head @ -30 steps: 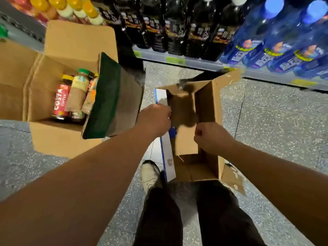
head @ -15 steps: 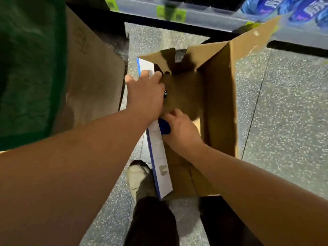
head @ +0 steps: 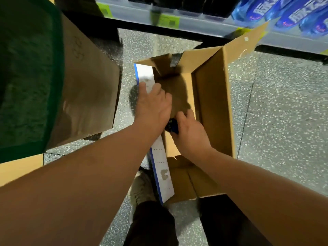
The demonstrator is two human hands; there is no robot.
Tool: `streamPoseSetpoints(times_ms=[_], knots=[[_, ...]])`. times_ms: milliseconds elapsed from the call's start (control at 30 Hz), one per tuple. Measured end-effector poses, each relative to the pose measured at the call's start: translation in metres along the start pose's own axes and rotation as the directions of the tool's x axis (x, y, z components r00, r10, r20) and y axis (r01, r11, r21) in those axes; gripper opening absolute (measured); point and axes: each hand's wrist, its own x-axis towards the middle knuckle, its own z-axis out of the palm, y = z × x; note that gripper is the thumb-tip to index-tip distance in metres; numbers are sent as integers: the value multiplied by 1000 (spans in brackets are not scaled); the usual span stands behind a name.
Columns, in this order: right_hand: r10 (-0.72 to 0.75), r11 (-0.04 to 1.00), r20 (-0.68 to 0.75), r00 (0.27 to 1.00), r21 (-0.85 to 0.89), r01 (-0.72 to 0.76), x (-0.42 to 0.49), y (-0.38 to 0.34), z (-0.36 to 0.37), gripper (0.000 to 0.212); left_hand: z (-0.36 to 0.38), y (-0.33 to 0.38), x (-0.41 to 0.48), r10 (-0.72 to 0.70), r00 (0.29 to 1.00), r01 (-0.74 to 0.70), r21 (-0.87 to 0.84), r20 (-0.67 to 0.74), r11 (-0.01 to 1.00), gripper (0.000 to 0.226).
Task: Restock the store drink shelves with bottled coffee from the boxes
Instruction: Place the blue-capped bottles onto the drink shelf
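Observation:
An open cardboard box (head: 214,110) with a white and blue outer side stands on the floor in the middle of the view. My left hand (head: 152,105) lies over its left wall, thumb on the white outside and fingers inside. Just behind it, my right hand (head: 190,134) is inside the box, closed around a dark object with a blue top (head: 173,126), probably a bottle. Both hands hide most of that object. The rest of the box's inside is in shadow.
A bigger cardboard box with a green flap (head: 28,77) stands close on the left. The shelf edge with green price tags (head: 168,21) runs along the top, with blue bottles (head: 292,13) at the top right. My shoe (head: 142,189) and legs are below the box.
The view has dropped closer to the small box. Both hands moved from its rim down into it, and the right hand closed around the blue-topped object.

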Motion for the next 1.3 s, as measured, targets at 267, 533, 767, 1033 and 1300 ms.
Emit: streamPoseSetpoints(times_ms=[267,533,767,1033,1300], knots=[[136,991,-109,985,-1,-137,-35,-16,-88,30,-76,-10,-32,128,990,-131,-56,-50,990,26],[208,978,-206,956,30,-206,-92,-57,-190,24,-169,-40,-86,145,989,-150,-273,-38,950,41],[63,998,-211,975,-7,-66,-152,-104,-273,34,-258,-58,-141,30,997,-62,-468,-75,882,23],[-97,995,-303,948,-36,90,-253,-153,-363,24,-375,-78,-255,51,982,-141,-531,-180,835,35],[-309,947,-426,850,-218,235,-357,-228,-478,30,-508,-104,-360,-20,965,-125,-524,-263,843,38]])
